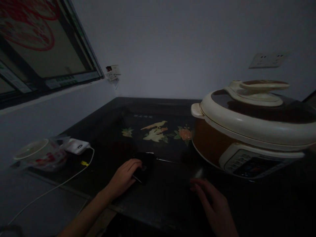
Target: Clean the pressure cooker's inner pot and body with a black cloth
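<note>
My left hand (127,174) rests on the dark table (108,125), its fingers closed over the left edge of a flat black object (147,166). That object has a small round mark and a thin pale edge, but the dim light hides its exact kind. To the right, my right hand (213,204) hovers low over the table with thumb and fingertips pinched together. Just beyond those fingertips shows a small pale, blurred patch (198,173); I cannot tell whether it is held or is a reflection.
A large brown and cream electric cooker (209,144) with a lid stands at the right. On the left are a bowl in a plastic bag (49,156), a white charger (77,146) and its cable (59,186). Wall sockets (268,60) and a window (61,49) lie behind.
</note>
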Action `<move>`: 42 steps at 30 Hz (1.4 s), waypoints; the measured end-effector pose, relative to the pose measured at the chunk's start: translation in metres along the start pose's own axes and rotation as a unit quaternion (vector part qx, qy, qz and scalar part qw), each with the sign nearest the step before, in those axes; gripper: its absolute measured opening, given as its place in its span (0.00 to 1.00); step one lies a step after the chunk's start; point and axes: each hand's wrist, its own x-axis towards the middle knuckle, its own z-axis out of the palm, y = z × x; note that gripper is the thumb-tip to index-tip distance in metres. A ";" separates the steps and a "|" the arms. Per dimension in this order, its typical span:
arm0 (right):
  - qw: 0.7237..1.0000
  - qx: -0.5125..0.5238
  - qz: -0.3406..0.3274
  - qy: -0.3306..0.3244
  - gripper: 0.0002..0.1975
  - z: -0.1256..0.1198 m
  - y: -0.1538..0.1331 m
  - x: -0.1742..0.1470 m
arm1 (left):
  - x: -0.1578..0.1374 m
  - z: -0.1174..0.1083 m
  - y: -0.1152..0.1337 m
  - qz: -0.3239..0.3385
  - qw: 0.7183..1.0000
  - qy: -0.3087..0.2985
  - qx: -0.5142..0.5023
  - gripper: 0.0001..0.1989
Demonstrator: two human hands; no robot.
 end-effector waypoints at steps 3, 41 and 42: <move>1.000 -0.002 -0.006 0.003 0.18 0.000 -0.002 0.000 | 0.000 0.001 -0.003 -0.038 0.999 -0.028 -0.022 0.23; 0.997 -0.051 -0.011 -0.053 0.16 0.001 0.019 0.004 | -0.002 0.005 -0.052 -0.125 0.980 -0.134 0.072 0.28; 0.997 -0.050 -0.011 -0.055 0.16 0.001 0.020 0.004 | -0.002 0.007 -0.053 -0.129 0.980 -0.128 0.077 0.28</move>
